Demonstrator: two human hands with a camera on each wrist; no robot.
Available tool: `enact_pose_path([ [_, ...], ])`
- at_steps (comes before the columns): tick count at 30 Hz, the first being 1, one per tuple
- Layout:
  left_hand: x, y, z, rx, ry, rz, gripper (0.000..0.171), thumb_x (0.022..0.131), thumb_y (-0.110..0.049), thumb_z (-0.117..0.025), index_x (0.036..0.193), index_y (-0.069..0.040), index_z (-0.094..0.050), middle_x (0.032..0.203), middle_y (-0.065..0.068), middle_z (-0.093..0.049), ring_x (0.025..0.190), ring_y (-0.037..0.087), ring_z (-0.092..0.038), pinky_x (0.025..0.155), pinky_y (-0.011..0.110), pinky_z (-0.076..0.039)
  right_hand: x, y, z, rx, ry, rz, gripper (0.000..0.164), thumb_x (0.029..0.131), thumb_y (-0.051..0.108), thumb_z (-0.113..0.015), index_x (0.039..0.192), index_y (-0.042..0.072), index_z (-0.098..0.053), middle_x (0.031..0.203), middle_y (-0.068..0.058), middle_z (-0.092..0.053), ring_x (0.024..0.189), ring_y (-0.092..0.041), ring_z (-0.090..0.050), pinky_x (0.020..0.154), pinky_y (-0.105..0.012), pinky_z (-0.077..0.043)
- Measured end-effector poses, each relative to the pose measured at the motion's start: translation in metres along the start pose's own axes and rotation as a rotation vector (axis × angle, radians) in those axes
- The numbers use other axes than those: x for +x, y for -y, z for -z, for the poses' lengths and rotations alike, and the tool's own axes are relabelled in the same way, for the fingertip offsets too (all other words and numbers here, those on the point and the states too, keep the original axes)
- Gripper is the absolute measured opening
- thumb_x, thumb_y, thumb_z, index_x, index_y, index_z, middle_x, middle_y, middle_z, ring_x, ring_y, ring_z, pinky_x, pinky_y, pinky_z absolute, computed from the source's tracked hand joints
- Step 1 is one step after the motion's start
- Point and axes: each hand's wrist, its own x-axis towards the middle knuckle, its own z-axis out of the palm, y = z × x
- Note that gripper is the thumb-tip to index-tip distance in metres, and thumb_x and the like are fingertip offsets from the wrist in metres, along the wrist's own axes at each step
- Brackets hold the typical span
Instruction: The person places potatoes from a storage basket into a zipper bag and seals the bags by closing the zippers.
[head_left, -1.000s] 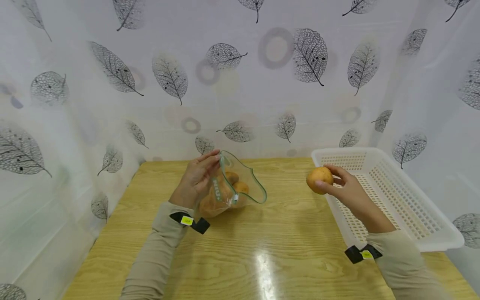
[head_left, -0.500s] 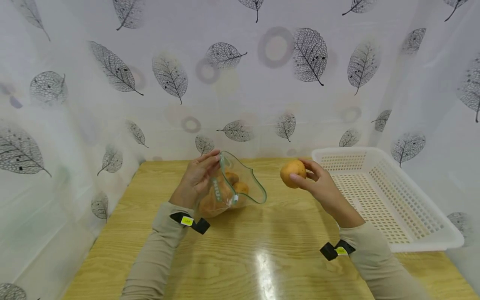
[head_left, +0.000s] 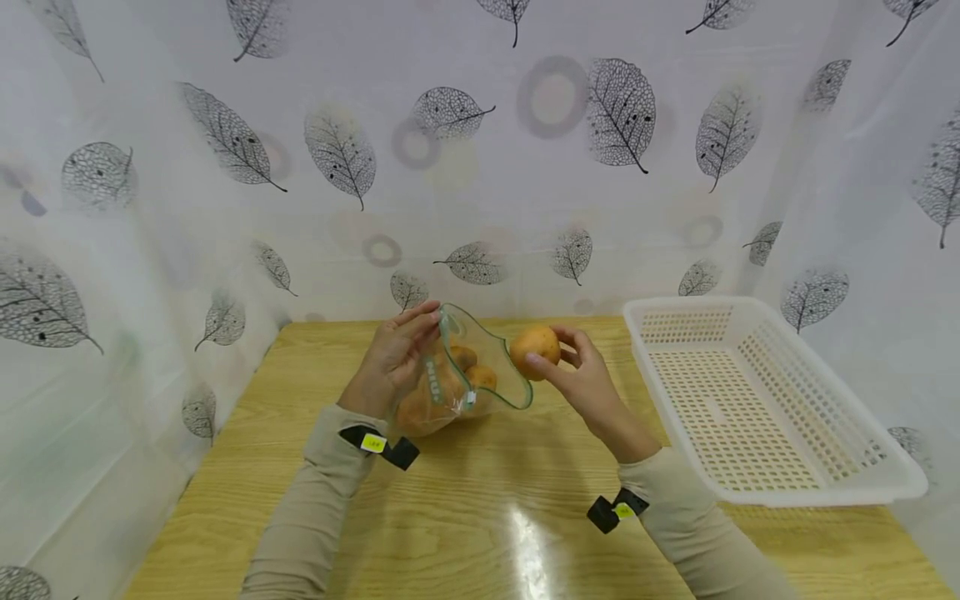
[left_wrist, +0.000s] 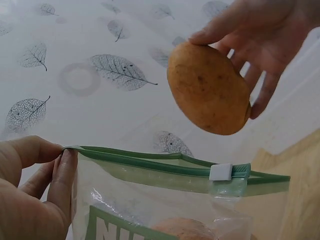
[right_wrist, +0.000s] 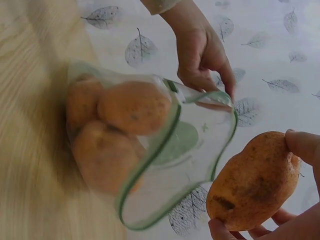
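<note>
A clear zip bag point(head_left: 487, 333) with a green rim and a white slider point(left_wrist: 220, 172) stands on the table with its mouth spread wide. Inside lie several potatoes point(right_wrist: 135, 107). At the left corner of that mouth, my left hand point(head_left: 392, 360) pinches the rim between thumb and fingers. My right hand point(head_left: 592, 385) grips a single brownish-yellow potato point(head_left: 536, 352) by thumb and fingertips. In the head view this potato overlaps the right side of the bag's opening. The left wrist view has it above the rim, apart from the plastic.
A white perforated plastic basket point(head_left: 896, 492) stands on the right of the wooden table point(head_left: 450, 533), with no potato visible in it. Behind the table hangs a white curtain point(head_left: 480, 192) with a leaf print, which also runs along both sides.
From beside the basket, my right hand has carried the potato leftward to the bag's mouth. My left hand and the bag have stayed in place.
</note>
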Motion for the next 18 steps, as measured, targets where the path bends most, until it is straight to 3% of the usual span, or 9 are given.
enact_pose_path([
  [9, 0.000, 0.001, 0.001, -0.026, -0.008, 0.008, 0.027, 0.091, 0.013, -0.055, 0.083, -0.004, -0.075, 0.083, 0.008, -0.072, 0.071, 0.014, -0.070, 0.070, 0.017, -0.060, 0.000, -0.014, -0.034, -0.059, -0.039, 0.022, 0.068, 0.086, 0.031, -0.073, 0.140, 0.010, -0.037, 0.145, -0.010, -0.033, 0.131, -0.031, -0.035, 0.095, -0.050, -0.052],
  [18, 0.001, 0.004, 0.001, 0.013, -0.001, -0.006, 0.031, 0.091, 0.013, -0.053, 0.081, -0.007, -0.075, 0.081, 0.006, -0.071, 0.071, 0.012, -0.070, 0.071, 0.017, -0.060, -0.001, -0.022, -0.059, -0.183, -0.164, 0.162, 0.074, 0.081, 0.035, -0.078, 0.138, 0.005, -0.041, 0.138, -0.015, -0.037, 0.124, -0.030, -0.040, 0.093, -0.051, -0.053],
])
